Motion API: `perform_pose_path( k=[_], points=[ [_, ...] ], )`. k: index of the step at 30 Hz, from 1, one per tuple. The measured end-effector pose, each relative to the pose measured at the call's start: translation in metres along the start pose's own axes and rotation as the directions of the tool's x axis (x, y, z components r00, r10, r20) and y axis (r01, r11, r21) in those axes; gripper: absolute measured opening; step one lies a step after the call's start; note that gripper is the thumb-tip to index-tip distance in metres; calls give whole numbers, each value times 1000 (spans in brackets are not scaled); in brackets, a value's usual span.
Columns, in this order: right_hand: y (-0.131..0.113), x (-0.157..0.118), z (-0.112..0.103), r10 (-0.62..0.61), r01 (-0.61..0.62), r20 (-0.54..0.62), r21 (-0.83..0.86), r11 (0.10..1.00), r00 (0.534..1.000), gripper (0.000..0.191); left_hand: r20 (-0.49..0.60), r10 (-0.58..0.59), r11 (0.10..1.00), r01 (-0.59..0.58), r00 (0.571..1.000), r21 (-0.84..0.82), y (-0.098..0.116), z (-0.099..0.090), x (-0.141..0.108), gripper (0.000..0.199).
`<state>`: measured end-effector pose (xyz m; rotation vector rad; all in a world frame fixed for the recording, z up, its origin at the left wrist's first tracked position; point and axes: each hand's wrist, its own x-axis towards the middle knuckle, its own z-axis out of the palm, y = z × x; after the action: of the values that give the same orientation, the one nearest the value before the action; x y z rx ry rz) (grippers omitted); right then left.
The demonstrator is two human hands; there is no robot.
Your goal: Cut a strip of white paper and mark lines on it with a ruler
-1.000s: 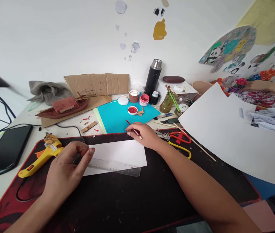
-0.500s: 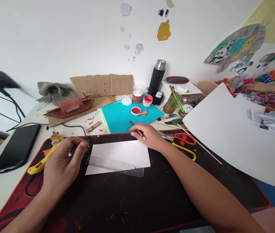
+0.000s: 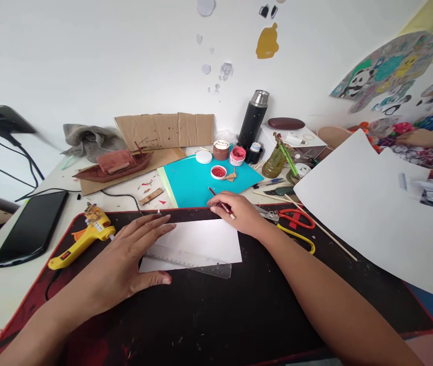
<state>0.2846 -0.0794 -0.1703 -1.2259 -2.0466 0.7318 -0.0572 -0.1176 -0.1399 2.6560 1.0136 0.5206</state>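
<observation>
My left hand (image 3: pixel 132 262) is over the left end of a clear ruler (image 3: pixel 197 263), thumb and fingers spread with nothing held between them. Under the ruler lies a white sheet of paper (image 3: pixel 210 236), its left edge partly hidden by that hand. My right hand (image 3: pixel 235 211) rests at the sheet's top right corner and grips a dark red pencil (image 3: pixel 226 207), whose tip points up and left. Right of this hand lie scissors (image 3: pixel 294 219) with red and yellow handles.
A yellow glue gun (image 3: pixel 82 244) and a black phone (image 3: pixel 33 229) lie on the left. Behind stand a red model boat (image 3: pixel 115 168), paint jars (image 3: pixel 237 156) on a blue sheet (image 3: pixel 189 185), and a black thermos (image 3: pixel 253 119). A large white sheet (image 3: pixel 372 218) covers the right.
My left hand has moved right and opened from a curled pose, reaching over the paper and ruler. My right hand keeps the pencil at the same corner. The view has shifted slightly.
</observation>
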Motion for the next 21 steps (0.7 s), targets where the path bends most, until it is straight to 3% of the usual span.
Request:
perform_pose_path(
  k=[6, 12, 16, 21],
  points=[
    [-5, -1, 0, -39, 38, -9, -34, 999, 999, 12, 61, -32, 998, 29, 998, 47, -10, 18, -7, 79],
    [-10, -3, 0, -75, 73, -17, -77, 994, 997, 7, 28, 6, 998, -8, 1000, 60, -4, 13, -1, 79],
    [-11, -3, 1, -58, 64, 48, -138, 988, 997, 13, -50, 64, 996, -60, 997, 72, 12, 10, 4, 49],
    [-11, -2, 0, -34, 41, 59, -116, 992, 998, 19, 20, 198, 980, -199, 980, 18, 27, 18, 5, 35]
  ],
)
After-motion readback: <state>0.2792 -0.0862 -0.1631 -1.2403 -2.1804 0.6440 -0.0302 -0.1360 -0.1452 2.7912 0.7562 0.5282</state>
